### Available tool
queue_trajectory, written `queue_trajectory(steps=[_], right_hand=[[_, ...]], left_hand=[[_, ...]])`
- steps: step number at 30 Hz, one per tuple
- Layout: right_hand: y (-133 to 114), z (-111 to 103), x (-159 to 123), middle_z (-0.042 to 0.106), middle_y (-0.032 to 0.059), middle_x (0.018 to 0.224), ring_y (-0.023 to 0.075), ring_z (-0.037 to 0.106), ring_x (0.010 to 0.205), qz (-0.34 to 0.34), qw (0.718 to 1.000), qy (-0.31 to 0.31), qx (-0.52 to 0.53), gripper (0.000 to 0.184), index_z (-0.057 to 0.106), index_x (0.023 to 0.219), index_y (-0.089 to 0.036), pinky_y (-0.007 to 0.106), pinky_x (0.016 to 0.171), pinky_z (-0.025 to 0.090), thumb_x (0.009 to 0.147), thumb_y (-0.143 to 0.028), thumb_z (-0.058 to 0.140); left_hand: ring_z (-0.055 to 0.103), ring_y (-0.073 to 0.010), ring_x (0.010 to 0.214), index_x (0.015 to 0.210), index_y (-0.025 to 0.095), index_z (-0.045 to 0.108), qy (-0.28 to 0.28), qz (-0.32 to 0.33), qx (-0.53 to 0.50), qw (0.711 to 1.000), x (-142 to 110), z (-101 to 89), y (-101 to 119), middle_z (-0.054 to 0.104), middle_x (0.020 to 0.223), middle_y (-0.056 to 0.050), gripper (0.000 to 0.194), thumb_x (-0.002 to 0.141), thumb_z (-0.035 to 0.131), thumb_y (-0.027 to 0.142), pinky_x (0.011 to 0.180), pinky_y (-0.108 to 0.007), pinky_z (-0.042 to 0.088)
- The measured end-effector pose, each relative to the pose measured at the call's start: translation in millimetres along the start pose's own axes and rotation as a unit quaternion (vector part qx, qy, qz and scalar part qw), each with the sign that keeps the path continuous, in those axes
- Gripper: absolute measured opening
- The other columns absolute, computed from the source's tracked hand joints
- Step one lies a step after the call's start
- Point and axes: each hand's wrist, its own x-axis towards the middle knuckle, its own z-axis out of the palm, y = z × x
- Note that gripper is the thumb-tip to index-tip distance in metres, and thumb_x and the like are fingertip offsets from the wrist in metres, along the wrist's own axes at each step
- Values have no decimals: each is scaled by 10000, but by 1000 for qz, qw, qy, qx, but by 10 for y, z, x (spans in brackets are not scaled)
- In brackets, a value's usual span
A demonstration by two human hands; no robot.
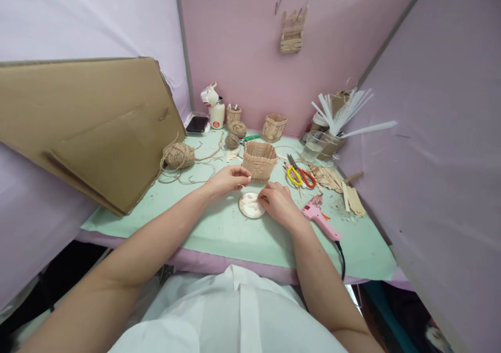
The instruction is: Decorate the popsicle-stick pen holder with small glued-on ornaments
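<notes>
My left hand (234,178) is pinched, its fingertips beside the lower left of a small tan basket (260,161) with a scalloped rim. Whatever lies between those fingertips is too small to name. A round white dish (250,212) with pale bits in it lies flat on the table, nearer to me than the basket. Over the dish's right edge, my right hand (277,199) has its thumb and fingers drawn together, reaching down to the bits. I cannot make out what it holds. The basket stands upright just beyond both hands.
Red-and-yellow-handled scissors (299,174) and a pink glue gun (321,220) with a black cord lie to the right. Pale wood strips (352,199) are at far right. A twine ball (178,155) and a leaning cardboard sheet (90,128) are left. Behind stands another basket (274,127).
</notes>
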Motion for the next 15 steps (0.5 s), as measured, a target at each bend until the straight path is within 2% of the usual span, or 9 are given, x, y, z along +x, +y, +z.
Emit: queue_trajectory(steps=[4,8,11,15], right_hand=[[17,1,12,622,67,882,209,515,889,-12,999,47,25,165,645,799,-197,316,734,312,861,-154,497],[33,9,16,639,35,823,170,545,782,-19,988,84,129,184,618,856,-204,274,694,362,878,-162,440],[15,21,24,657,9,787,149,562,690,5,967,123,223,170,628,876,-212,258,653,394,872,-222,458],[-17,43,48,682,24,780,156,587,675,32,930,170,326,165,656,815,-198,270,656,443,828,-307,533]], left_hand=[[542,-91,684,802,155,607,-12,-15,-10,1000,-18,1,10,615,763,-11,272,604,761,259,628,-228,391],[550,-94,683,800,144,620,-37,-28,-28,999,-32,8,-5,603,747,-16,288,593,783,261,616,-222,397],[556,-96,667,800,136,631,-63,-44,-50,996,-35,23,-28,601,732,-18,313,575,804,269,625,-233,414],[552,-88,652,790,134,638,-81,-53,-63,993,-46,47,-41,604,733,-13,316,566,812,272,628,-237,422]])
